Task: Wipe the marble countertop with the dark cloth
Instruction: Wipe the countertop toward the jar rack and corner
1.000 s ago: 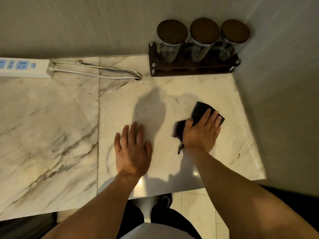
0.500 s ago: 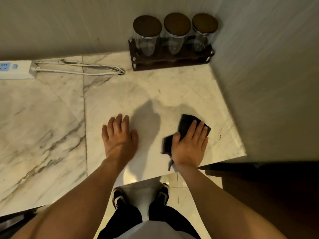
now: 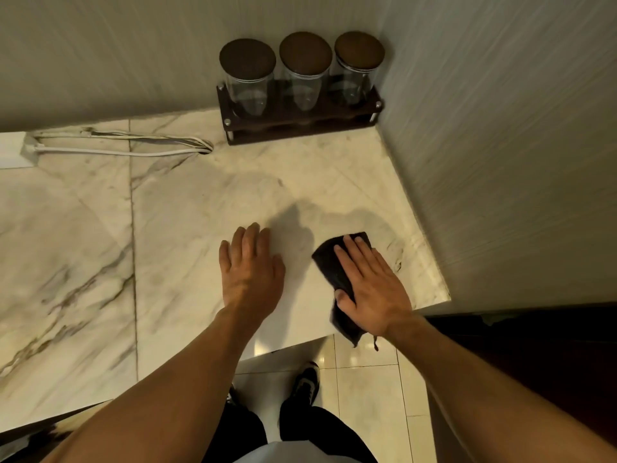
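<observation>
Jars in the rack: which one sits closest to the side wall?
The rightmost jar, at the rack's end in the corner. The middle jar and left jar stand farther from that wall, toward the white cable.

My right hand [image 3: 372, 289] lies flat on the dark cloth [image 3: 335, 274], pressing it to the marble countertop [image 3: 187, 228] near its front edge (one corner hangs over). My left hand [image 3: 250, 269] rests palm-down beside it. Three jars [image 3: 302, 75] stand in the far corner.
</observation>
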Demonstrator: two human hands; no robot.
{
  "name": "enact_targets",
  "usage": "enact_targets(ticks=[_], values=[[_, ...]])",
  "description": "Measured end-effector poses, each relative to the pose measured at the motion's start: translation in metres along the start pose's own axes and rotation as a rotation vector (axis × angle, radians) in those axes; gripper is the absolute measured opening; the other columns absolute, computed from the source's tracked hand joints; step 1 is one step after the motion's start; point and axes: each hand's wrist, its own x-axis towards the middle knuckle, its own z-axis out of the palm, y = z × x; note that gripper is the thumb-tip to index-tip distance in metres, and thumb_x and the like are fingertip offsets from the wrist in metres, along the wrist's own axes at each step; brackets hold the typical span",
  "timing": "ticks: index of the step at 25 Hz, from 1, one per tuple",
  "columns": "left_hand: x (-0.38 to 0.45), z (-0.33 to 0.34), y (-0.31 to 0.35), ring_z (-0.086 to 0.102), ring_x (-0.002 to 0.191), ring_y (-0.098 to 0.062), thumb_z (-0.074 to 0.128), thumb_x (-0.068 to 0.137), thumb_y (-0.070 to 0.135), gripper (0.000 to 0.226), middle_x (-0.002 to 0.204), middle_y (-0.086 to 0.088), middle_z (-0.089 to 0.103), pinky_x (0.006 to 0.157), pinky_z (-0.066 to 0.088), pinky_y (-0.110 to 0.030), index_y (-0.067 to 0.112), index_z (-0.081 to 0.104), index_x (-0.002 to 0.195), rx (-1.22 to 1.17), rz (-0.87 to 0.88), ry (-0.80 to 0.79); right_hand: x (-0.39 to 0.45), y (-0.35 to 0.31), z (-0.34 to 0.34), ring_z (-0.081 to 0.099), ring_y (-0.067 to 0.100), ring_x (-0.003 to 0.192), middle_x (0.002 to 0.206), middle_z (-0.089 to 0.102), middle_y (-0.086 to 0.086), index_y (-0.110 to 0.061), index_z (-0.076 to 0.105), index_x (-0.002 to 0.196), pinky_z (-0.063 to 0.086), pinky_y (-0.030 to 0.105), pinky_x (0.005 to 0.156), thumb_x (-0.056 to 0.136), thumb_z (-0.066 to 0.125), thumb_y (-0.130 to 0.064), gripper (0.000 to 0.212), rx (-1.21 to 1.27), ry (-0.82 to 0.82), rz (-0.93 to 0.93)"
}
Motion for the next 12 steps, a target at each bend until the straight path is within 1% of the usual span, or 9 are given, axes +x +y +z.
enact_targets(ticks=[3, 6, 9, 12], values=[[0.002, 0.009, 0.005, 0.024, 0.141, -0.033, 0.032, 0.095, 0.036, 0.054, 0.149, -0.013, 0.038, 0.116, 0.011, -0.053, 0.008, 0.039, 0.14, 0.012, -0.025, -0.021, 0.009, 0.02, -0.006, -0.005, 0.015, 0.147, 0.16, 0.001, 0.002, -0.022, 0.008, 0.152, 0.006, 0.037, 0.12, 0.086, 0.038, -0.048, 0.077, -0.044, -0.042, -0.13], [0.0, 0.015, 0.005, 0.022, 0.142, -0.032, 0.025, 0.095, 0.04, 0.057, 0.15, -0.012, 0.036, 0.117, 0.011, -0.053, 0.011, 0.036, 0.142, 0.073, -0.033, -0.022, 0.022, 0.029, -0.01, -0.004, 0.015, 0.147, 0.16, 0.003, 0.002, -0.022, 0.009, 0.152, 0.003, 0.035, 0.119, 0.085, 0.04, -0.047, 0.077, -0.06, -0.053, -0.182], [0.001, 0.016, 0.006, 0.025, 0.141, -0.033, 0.026, 0.095, 0.041, 0.057, 0.15, -0.012, 0.038, 0.116, 0.014, -0.054, 0.012, 0.035, 0.143, 0.111, -0.045, -0.027, 0.039, 0.035, -0.014, -0.003, 0.016, 0.147, 0.16, 0.003, 0.002, -0.022, 0.008, 0.152, 0.004, 0.036, 0.119, 0.086, 0.038, -0.048, 0.077, -0.069, -0.048, -0.197], [0.003, 0.014, 0.008, 0.028, 0.14, -0.034, 0.03, 0.094, 0.04, 0.056, 0.148, -0.013, 0.04, 0.115, 0.014, -0.054, 0.011, 0.038, 0.141, 0.109, -0.066, -0.037, 0.063, 0.041, -0.02, -0.006, 0.016, 0.146, 0.16, 0.002, 0.002, -0.022, 0.007, 0.152, 0.001, 0.035, 0.119, 0.086, 0.035, -0.048, 0.076, -0.071, -0.054, -0.212]])
